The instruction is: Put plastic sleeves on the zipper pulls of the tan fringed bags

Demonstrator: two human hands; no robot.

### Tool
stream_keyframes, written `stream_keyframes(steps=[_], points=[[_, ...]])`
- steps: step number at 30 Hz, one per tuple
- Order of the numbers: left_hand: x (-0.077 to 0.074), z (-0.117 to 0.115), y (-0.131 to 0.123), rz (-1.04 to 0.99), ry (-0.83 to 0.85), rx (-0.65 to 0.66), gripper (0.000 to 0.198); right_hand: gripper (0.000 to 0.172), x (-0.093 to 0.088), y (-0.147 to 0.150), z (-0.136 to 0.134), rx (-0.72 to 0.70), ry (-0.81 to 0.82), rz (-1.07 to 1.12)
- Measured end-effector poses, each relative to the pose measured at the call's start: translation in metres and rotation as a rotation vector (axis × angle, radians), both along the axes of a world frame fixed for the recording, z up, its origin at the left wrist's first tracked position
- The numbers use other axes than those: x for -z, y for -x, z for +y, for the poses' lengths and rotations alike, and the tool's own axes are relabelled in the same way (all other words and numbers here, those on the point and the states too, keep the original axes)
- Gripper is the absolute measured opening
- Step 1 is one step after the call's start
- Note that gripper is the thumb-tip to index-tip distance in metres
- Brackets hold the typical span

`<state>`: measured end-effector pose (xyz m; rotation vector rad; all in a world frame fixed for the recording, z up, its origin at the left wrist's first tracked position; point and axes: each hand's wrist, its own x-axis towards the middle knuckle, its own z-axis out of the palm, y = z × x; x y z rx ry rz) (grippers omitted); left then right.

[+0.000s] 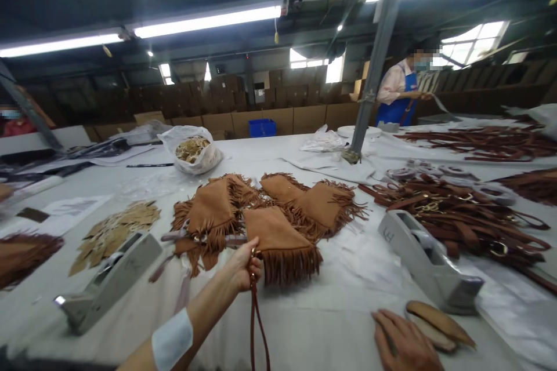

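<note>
My left hand [249, 264] is closed on the metal clasp and corner of a tan fringed pouch [274, 229], whose brown wrist strap [253, 324] hangs down toward the table's front edge. More fringed pouches [212, 204] lie just behind it in an overlapping pile. At the lower right my right hand [404, 339] rests palm down on the white table [322, 330], its fingers stretched out, beside a folded tan leather piece [441, 322].
Tape dispensers stand at the left [113, 284] and right [429, 261]. Brown straps [465, 214] lie in a heap at the right. Tan scraps [117, 229], a white bag [204, 156] and a metal post [378, 64] are farther off. A person in a blue apron [398, 95] stands behind.
</note>
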<state>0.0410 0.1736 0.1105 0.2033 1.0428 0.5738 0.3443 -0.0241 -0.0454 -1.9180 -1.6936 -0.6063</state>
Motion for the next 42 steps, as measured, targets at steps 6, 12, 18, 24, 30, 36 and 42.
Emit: stream_keyframes(steps=[6, 12, 18, 24, 30, 36, 42], points=[[0.056, -0.047, 0.011, -0.030, 0.053, -0.150, 0.046, 0.027, -0.020, 0.021, 0.001, 0.041, 0.047, 0.036], [0.057, -0.088, 0.018, -0.157, -0.019, -0.162, 0.024, 0.025, -0.019, 0.023, -0.001, 0.061, 0.039, 0.048], [0.076, -0.157, 0.037, -0.149, -0.113, -0.075, 0.012, 0.025, -0.021, 0.026, 0.000, 0.059, 0.045, 0.107], [0.107, -0.206, 0.048, -0.062, -0.274, -0.041, 0.015, 0.026, -0.029, 0.031, -0.002, 0.046, 0.042, 0.159], [0.121, -0.225, 0.070, 0.056, -0.397, -0.029, 0.031, 0.032, -0.039, 0.100, -0.010, -0.085, 0.035, 0.282], [0.124, -0.244, 0.070, 0.051, -0.504, 0.018, 0.068, 0.040, -0.049, 0.196, 0.017, -0.241, 0.156, 0.347], [0.151, -0.252, 0.072, 0.019, -0.478, 0.097, 0.068, 0.039, -0.044, 0.209, 0.052, -0.199, 0.272, 0.326]])
